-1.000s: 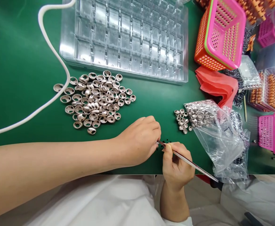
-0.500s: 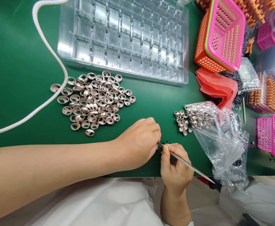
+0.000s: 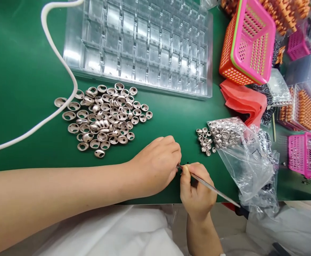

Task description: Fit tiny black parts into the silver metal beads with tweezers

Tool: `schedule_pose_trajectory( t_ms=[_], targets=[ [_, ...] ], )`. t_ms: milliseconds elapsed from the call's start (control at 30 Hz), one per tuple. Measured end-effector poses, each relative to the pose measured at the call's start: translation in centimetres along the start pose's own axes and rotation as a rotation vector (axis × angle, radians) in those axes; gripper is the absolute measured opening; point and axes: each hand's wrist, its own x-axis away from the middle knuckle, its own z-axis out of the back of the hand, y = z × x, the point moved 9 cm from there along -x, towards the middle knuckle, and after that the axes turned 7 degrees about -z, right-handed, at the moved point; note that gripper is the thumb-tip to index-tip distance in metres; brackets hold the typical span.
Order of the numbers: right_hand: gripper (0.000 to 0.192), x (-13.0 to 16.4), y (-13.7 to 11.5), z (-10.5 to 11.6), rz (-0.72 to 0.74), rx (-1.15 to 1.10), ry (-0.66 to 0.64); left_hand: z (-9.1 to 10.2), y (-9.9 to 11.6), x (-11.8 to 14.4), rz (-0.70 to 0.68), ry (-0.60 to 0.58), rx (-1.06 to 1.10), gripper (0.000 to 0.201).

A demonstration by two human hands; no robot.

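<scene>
My left hand (image 3: 157,165) rests on the green mat (image 3: 25,71) near its front edge, fingers curled around something small that I cannot see. My right hand (image 3: 196,190) grips thin metal tweezers (image 3: 211,186), their tip touching the left fingertips. Tiny black specks (image 3: 187,164) lie on the mat at that spot. A heap of silver ring-shaped shells (image 3: 104,117) lies to the upper left of my left hand. A smaller cluster of silver rings (image 3: 205,140) spills from a clear plastic bag (image 3: 240,153) on the right.
A clear compartment tray (image 3: 142,42) spans the back. A white cable (image 3: 56,60) loops along the left. Pink and orange baskets (image 3: 248,39), a red cloth (image 3: 244,99), orange parts (image 3: 301,105) and a small pink basket (image 3: 303,154) crowd the right side.
Both hands stay together at the same spot; the tweezers' tip stays at the left fingertips. The view has shifted slightly.
</scene>
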Motion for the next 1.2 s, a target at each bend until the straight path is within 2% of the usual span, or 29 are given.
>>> schedule_pose_trajectory(
  t_ms=[267,700,867,1033,1200],
  targets=[
    [0.025,1.2,1.7,1.1,-0.105,-0.179,0.136,0.3,0.0,0.1,-0.001,0.027,0.001,0.005],
    [0.026,1.2,1.5,0.5,-0.076,-0.133,0.093,0.3,0.0,-0.2,0.012,0.012,0.017,0.004],
    [0.027,0.9,0.4,0.4,-0.007,-0.063,0.087,0.3,0.1,0.0,-0.007,0.034,0.022,0.003],
    [0.024,0.4,-0.9,0.4,0.038,0.073,0.064,0.3,0.2,0.0,-0.015,0.012,0.000,0.006],
    [0.025,0.2,-0.9,0.3,0.040,0.079,0.032,0.0,0.3,-0.3,0.006,-0.051,-0.027,0.009]
  ],
)
